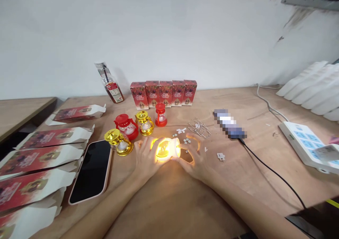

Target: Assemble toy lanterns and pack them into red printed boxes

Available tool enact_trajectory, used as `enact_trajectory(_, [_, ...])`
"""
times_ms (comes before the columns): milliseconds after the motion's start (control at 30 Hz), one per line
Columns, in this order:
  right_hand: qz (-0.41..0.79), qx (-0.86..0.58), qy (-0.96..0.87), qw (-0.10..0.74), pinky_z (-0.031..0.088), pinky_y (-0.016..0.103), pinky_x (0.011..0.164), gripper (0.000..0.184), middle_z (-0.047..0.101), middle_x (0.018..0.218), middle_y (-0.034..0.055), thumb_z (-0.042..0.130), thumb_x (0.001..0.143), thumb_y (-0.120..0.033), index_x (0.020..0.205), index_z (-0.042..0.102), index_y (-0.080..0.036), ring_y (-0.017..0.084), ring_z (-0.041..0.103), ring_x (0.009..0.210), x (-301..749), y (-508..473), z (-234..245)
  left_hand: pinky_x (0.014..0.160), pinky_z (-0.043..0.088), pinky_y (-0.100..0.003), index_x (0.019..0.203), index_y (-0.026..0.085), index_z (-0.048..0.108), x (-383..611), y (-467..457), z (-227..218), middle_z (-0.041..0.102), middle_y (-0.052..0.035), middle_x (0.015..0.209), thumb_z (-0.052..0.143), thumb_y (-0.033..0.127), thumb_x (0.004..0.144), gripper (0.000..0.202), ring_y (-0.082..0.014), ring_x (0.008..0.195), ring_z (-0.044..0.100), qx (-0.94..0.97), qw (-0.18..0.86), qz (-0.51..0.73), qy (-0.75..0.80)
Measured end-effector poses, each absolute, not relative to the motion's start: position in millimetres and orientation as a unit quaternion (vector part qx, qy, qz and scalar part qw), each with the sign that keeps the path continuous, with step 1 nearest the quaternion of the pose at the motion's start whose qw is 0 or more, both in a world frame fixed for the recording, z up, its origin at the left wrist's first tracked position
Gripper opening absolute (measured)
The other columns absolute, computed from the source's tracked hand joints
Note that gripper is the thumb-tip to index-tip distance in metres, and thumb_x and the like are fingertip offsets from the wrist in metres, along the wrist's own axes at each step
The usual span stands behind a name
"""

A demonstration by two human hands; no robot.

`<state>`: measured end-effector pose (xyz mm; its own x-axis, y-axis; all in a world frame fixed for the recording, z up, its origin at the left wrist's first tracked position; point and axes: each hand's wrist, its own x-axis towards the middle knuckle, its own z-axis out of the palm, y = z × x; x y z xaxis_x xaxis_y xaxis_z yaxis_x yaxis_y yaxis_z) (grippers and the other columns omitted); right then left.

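A small lit lamp piece [167, 150], a clear globe with a white end glowing yellow, lies sideways between my hands. My left hand [148, 156] is closed around its left side. My right hand [194, 157] is curved with fingers apart; its index fingertip and thumb tip are at the white end, and glare hides whether they touch. Just beyond my left hand stand a gold lantern [122, 145], a red lantern [125, 127], another gold lantern [144, 124] and another red lantern [160, 117]. Several button cells [186, 140] lie behind my right hand.
Several red boxes [165, 94] stand near the wall beside a bottle [113, 90]. Opened cartons [39, 161] and a phone [92, 172] lie left. Wire handles [202, 129], a white piece [220, 156], a blurred device [230, 124] with a cable and a power strip [309, 141] lie right.
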<state>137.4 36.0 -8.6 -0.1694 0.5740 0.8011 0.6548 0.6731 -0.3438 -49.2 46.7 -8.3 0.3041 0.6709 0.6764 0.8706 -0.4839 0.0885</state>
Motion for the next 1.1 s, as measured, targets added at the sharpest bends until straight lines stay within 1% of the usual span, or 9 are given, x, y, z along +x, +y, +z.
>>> enact_trajectory(167, [-0.009, -0.397, -0.766, 0.506, 0.047, 0.042, 0.088, 0.020, 0.049, 0.114, 0.0122, 0.064, 0.080, -0.036, 0.094, 0.061, -0.021, 0.026, 0.050, 0.111, 141, 37, -4, 0.072, 0.028, -0.034, 0.105, 0.021, 0.057, -47, 46, -6, 0.067, -0.0058, 0.091, 0.065, 0.040, 0.075, 0.037, -0.0237, 0.079, 0.058, -0.790, 0.127, -0.342, -0.492])
enact_trajectory(267, [0.081, -0.354, -0.775, 0.517, 0.046, 0.042, 0.090, 0.023, 0.059, 0.107, 0.0105, 0.049, 0.089, -0.037, 0.104, 0.056, -0.021, 0.023, 0.054, 0.108, 150, 41, 2, 0.078, 0.029, -0.036, 0.107, 0.020, 0.055, -46, 46, -2, 0.069, -0.0060, 0.098, 0.066, 0.035, 0.073, 0.038, -0.0236, 0.085, 0.062, -0.787, 0.087, -0.360, -0.493])
enact_trajectory(333, [0.120, -0.383, -0.764, 0.505, 0.046, 0.040, 0.091, 0.025, 0.064, 0.104, 0.0087, 0.040, 0.093, -0.032, 0.113, 0.051, -0.021, 0.021, 0.056, 0.106, 157, 47, 4, 0.081, 0.030, -0.037, 0.108, 0.020, 0.053, -47, 45, 0, 0.070, -0.0056, 0.101, 0.067, 0.032, 0.073, 0.039, -0.0230, 0.086, 0.063, -0.779, 0.061, -0.378, -0.496])
enact_trajectory(467, [0.044, -0.498, -0.765, 0.407, 0.040, 0.042, 0.094, 0.029, 0.064, 0.114, 0.0089, 0.042, 0.093, -0.027, 0.120, 0.049, -0.020, 0.023, 0.051, 0.116, 164, 63, -2, 0.081, 0.033, -0.036, 0.108, 0.020, 0.051, -48, 46, 0, 0.070, -0.0057, 0.102, 0.069, 0.035, 0.072, 0.043, -0.0225, 0.085, 0.064, -0.768, 0.046, -0.396, -0.501])
enact_trajectory(600, [-0.011, -0.513, -0.804, 0.300, 0.031, 0.049, 0.101, 0.039, 0.065, 0.114, 0.0105, 0.040, 0.093, -0.029, 0.130, 0.042, -0.016, 0.027, 0.039, 0.128, 163, 71, -13, 0.081, 0.033, -0.036, 0.109, 0.021, 0.050, -48, 46, 0, 0.071, -0.0055, 0.101, 0.069, 0.036, 0.073, 0.043, -0.0226, 0.086, 0.064, -0.779, 0.047, -0.396, -0.484])
enact_trajectory(700, [-0.021, -0.504, -0.826, 0.251, 0.024, 0.053, 0.105, 0.044, 0.066, 0.111, 0.0111, 0.041, 0.093, -0.031, 0.133, 0.039, -0.014, 0.028, 0.035, 0.132, 160, 70, -18, 0.081, 0.033, -0.036, 0.109, 0.021, 0.050, -48, 46, 0, 0.071, -0.0058, 0.101, 0.069, 0.037, 0.073, 0.043, -0.0225, 0.087, 0.065, -0.784, 0.042, -0.399, -0.474])
enact_trajectory(800, [-0.033, -0.485, -0.839, 0.243, 0.024, 0.053, 0.105, 0.039, 0.066, 0.113, 0.0108, 0.042, 0.092, -0.029, 0.129, 0.045, -0.016, 0.027, 0.041, 0.127, 157, 67, -19, 0.082, 0.033, -0.037, 0.109, 0.021, 0.050, -47, 46, 0, 0.070, -0.0062, 0.101, 0.069, 0.036, 0.073, 0.043, -0.0226, 0.088, 0.065, -0.784, 0.038, -0.400, -0.474])
enact_trajectory(900, [-0.041, -0.464, -0.844, 0.265, 0.030, 0.049, 0.101, 0.031, 0.070, 0.102, 0.0082, 0.048, 0.089, -0.026, 0.120, 0.052, -0.019, 0.025, 0.049, 0.117, 156, 66, -19, 0.081, 0.034, -0.036, 0.109, 0.021, 0.050, -48, 46, -1, 0.070, -0.0065, 0.102, 0.068, 0.035, 0.073, 0.043, -0.0228, 0.089, 0.065, -0.777, 0.032, -0.402, -0.483])
enact_trajectory(1100, [-0.054, -0.458, -0.830, 0.313, 0.036, 0.042, 0.090, 0.016, 0.071, 0.085, 0.0044, 0.062, 0.082, -0.030, 0.095, 0.059, -0.022, 0.024, 0.057, 0.099, 155, 66, -20, 0.078, 0.036, -0.035, 0.109, 0.022, 0.050, -49, 48, -3, 0.069, -0.0049, 0.100, 0.070, 0.031, 0.070, 0.045, -0.0227, 0.088, 0.063, -0.757, 0.020, -0.412, -0.506])
